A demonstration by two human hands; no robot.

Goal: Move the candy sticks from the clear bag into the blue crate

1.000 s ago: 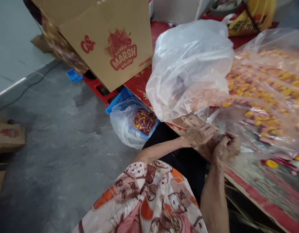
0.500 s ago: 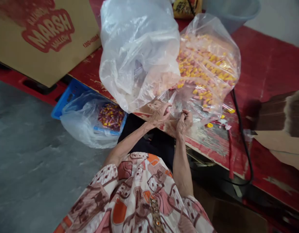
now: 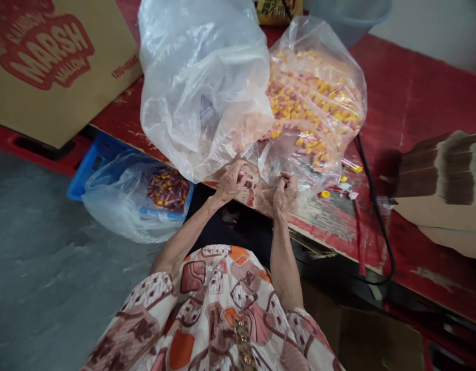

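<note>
My left hand [image 3: 230, 181] and my right hand [image 3: 284, 189] rest at the near edge of a red table [image 3: 411, 98]. Both pinch the lower edge of a clear plastic bag [image 3: 318, 98] full of yellow and pink wrapped sweets. A second, puffed-up clear bag [image 3: 202, 77] stands just left of it, above my left hand; it looks nearly empty. The fingers of both hands are curled on the plastic film.
A brown "Marsh Mallow" carton [image 3: 55, 62] sits at the far left. A blue crate [image 3: 91, 164] lined with a plastic bag of sweets [image 3: 167, 188] stands on the grey floor. A black cable [image 3: 373, 206] and flattened cardboard [image 3: 442, 190] lie right. Loose sweets [image 3: 325, 194] lie near my right hand.
The view swung right and down, from the carton to the table. My hands stayed on the bag's edge, drawing a little apart.
</note>
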